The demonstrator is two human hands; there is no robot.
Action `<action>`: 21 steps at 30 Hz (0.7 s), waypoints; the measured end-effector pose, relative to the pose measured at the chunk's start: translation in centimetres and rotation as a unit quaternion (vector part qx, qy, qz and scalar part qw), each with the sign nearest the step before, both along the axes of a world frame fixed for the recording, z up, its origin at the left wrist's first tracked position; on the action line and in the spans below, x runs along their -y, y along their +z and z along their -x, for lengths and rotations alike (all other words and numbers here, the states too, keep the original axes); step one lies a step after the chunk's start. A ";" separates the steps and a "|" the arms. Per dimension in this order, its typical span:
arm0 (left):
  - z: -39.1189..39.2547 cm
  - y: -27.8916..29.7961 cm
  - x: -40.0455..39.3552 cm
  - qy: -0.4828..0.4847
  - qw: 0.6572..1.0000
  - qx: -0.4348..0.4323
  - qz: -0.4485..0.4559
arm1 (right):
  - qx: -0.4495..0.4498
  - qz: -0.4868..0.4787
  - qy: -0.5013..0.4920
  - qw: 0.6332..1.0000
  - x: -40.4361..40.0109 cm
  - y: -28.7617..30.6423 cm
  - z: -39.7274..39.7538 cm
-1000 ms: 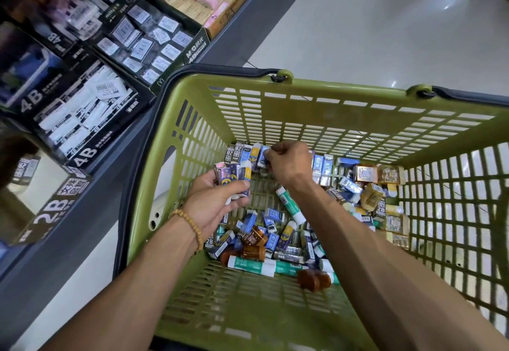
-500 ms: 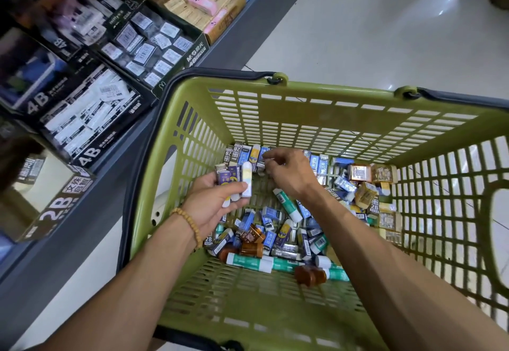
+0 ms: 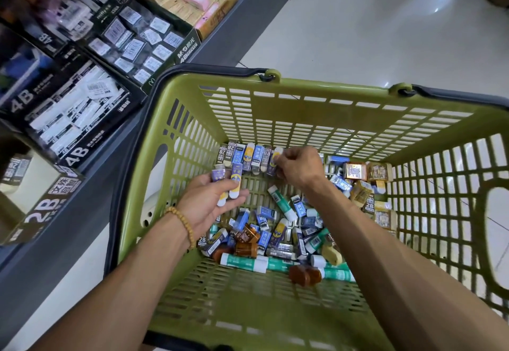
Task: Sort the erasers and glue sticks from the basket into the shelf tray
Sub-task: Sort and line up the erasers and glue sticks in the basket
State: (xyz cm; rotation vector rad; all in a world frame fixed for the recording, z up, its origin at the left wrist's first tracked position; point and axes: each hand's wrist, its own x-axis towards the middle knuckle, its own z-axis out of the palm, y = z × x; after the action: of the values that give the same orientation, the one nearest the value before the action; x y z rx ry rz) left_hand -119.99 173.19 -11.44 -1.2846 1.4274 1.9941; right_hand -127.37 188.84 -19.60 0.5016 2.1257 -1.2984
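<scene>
Both hands down in the green basket. Left hand cupped palm-up near the basket's left wall, cradling two purple-and-yellow erasers under the thumb. Right hand curled at the far wall, fingertips pinching one more eraser out of the upright row leaning there. Best played, probably, by lifting that one straight up so its neighbours stayed standing, then passing it across to the stack in the left palm. Green-and-white glue sticks lay loose mid-floor and along the near edge among amber bottles. More boxed erasers crowded the right corner. Shelf trays of 4B erasers waited beyond the basket's left rim, with that tall rim to clear first.
</scene>
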 end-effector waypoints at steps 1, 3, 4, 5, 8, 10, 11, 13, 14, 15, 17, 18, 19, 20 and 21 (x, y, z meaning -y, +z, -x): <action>0.0 -0.2 0.1 -0.011 1.000 0.000 0.003 | -0.005 -0.002 -0.002 1.000 0.4 -0.2 0.2; -0.2 -0.7 0.3 -0.035 0.999 0.006 0.019 | -0.037 -0.023 0.005 0.999 1.3 -0.4 0.6; -0.2 -1.0 0.4 -0.044 0.999 0.008 0.027 | -0.057 -0.035 0.008 0.998 1.6 -0.4 0.7; -0.3 -1.2 0.5 -0.049 0.998 0.010 0.035 | -0.069 -0.045 0.009 0.997 1.8 -0.3 0.8; -0.2 -1.5 0.7 -0.054 0.997 0.010 0.050 | -0.098 -0.056 0.020 0.993 1.7 -0.2 0.5; -0.3 -1.5 0.6 -0.052 0.997 0.007 0.051 | -0.111 -0.050 0.039 0.992 1.3 0.6 -0.3; -0.3 -1.4 0.5 -0.054 0.997 0.004 0.051 | -0.095 -0.011 0.038 0.995 1.0 1.2 -0.7; -0.3 -1.3 0.4 -0.061 0.997 -0.004 0.051 | -0.011 0.119 0.034 0.992 0.8 3.0 -1.5; -0.3 -1.3 0.3 -0.067 0.997 -0.008 0.047 | 0.032 0.171 0.045 0.984 0.7 3.7 -1.9; -0.3 -1.2 0.2 -0.074 0.996 -0.010 0.041 | 0.058 0.196 0.071 0.976 0.6 4.3 -2.3; -0.4 -1.2 0.0 -0.087 0.996 -0.012 0.028 | 0.071 0.206 0.115 0.969 0.3 4.5 -2.8; -0.4 -1.3 0.0 -0.091 0.996 -0.012 0.023 | 0.074 0.210 0.120 0.967 0.2 4.4 -3.0; -0.5 -1.2 0.0 -0.092 0.996 -0.012 0.015 | 0.078 0.215 0.110 0.967 0.1 4.3 -3.0; -0.4 -1.2 0.0 -0.089 0.996 -0.011 0.004 | 0.080 0.216 0.086 0.969 -0.1 4.2 -2.9; -0.4 -1.2 0.1 -0.078 0.997 -0.011 -0.014 | 0.078 0.209 0.054 0.973 -0.4 4.0 -2.8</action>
State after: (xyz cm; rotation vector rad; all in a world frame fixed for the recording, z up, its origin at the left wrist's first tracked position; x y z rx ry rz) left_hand -119.60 173.09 -12.61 -1.1079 1.4574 1.9235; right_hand -124.59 189.24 -15.62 0.2933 1.6642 -1.5366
